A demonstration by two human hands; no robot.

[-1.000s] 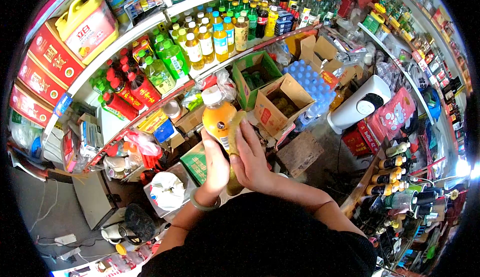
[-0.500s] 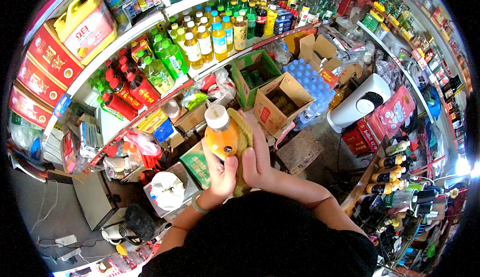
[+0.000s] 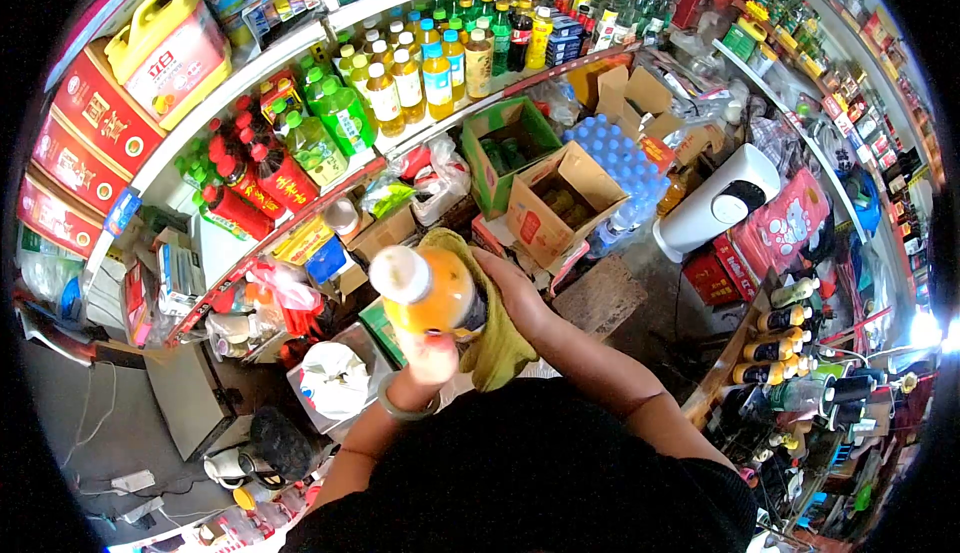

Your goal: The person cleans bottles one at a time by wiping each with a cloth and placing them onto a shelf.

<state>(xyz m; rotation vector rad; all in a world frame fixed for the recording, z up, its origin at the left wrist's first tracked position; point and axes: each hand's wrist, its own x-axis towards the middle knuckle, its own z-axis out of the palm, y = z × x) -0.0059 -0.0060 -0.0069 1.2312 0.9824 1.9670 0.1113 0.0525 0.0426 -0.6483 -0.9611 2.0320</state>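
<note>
Left hand (image 3: 430,355): blurred, curled round bottle's lower side
Right hand (image 3: 517,298): against cloth (image 3: 503,351); finger spread hidden—cannot tell
Bottle (image 3: 455,298): between hands, tilted, cloth alongside
Handling: firm low grip, flat cloth contact—probably steadiest
Beyond: green box (image 3: 482,185), then shelf bottles (image 3: 438,89)

Blurred left hand (image 3: 427,357), orange bottle (image 3: 432,305) with blurred cap (image 3: 400,273), right hand (image 3: 510,288) partly hidden behind cloth (image 3: 502,349)
</note>
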